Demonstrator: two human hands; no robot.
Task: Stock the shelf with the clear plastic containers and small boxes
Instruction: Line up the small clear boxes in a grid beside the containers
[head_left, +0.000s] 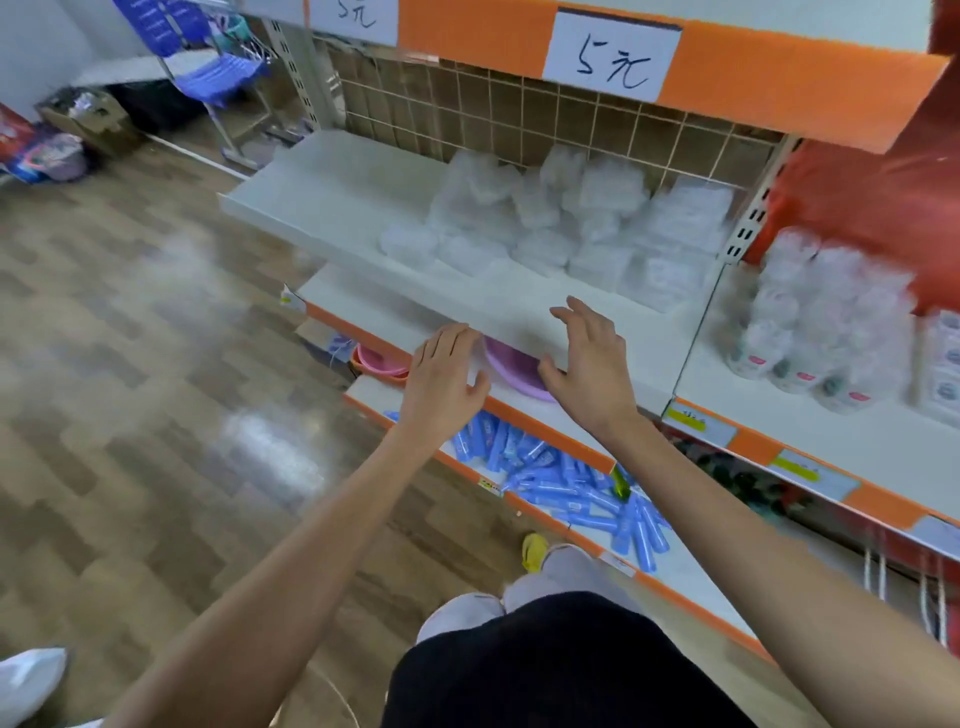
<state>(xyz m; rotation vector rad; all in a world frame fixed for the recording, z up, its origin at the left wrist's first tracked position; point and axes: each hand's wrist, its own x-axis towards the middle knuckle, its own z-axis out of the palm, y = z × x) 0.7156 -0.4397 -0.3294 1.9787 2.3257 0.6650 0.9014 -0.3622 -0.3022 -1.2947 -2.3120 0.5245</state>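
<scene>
Both left hand (441, 376) and right hand (589, 364) spread, empty. Clear plastic containers (545, 223) just ahead are probably light, slick, crushable — grip opposite sidewalls.

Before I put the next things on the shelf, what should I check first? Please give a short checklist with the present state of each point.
1. Left hand free: ok, open and holds nothing.
2. Right hand free: ok, open and holds nothing.
3. Room on the shelf: ok, its left part is bare.
4. Clear containers piled steadily on the right part: cannot tell, the picture is blurred.
5. New stock close to the hands: not ok, none is in view there.
</scene>
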